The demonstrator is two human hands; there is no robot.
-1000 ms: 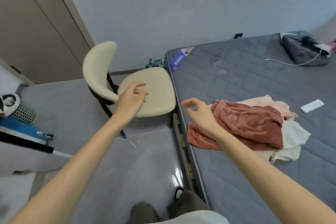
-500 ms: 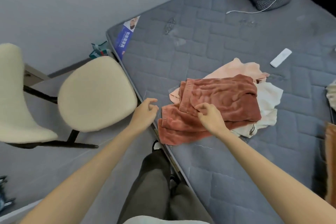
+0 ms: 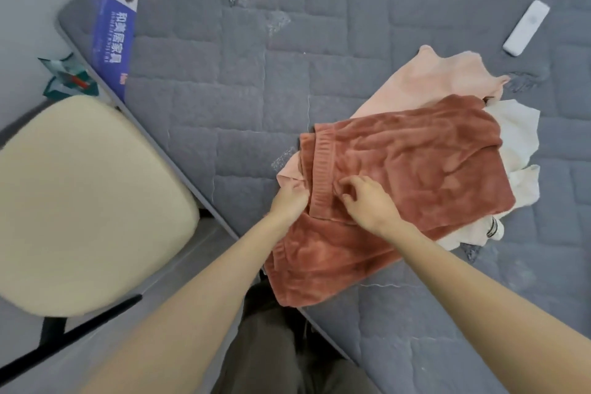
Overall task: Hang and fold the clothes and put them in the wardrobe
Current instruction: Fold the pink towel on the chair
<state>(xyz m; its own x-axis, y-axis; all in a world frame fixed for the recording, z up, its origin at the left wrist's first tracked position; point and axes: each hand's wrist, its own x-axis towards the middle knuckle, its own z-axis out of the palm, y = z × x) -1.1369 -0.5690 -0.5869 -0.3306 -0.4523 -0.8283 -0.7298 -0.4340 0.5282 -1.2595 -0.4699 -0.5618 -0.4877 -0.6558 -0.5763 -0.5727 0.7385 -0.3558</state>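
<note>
A rust-red fleece garment (image 3: pixel 399 169) with a ribbed waistband lies on top of a small pile on the grey quilted mattress (image 3: pixel 224 112). Under it are a pale pink garment (image 3: pixel 428 80) and a white garment (image 3: pixel 518 134). My left hand (image 3: pixel 289 201) grips the left edge of the red garment beside the waistband. My right hand (image 3: pixel 367 198) pinches the red fabric just right of the waistband, fingers curled into the cloth. The lower part of the red garment hangs toward the mattress edge.
A cream padded chair (image 3: pixel 83 201) stands on the floor left of the mattress corner. A white remote (image 3: pixel 526 27) lies on the mattress at the upper right. A blue label (image 3: pixel 112 41) runs along the mattress side. My dark trousers (image 3: pixel 271 345) show below.
The view swung from the chair down onto the bed. Both hands moved from mid-air to the red garment and took hold of it near the waistband.
</note>
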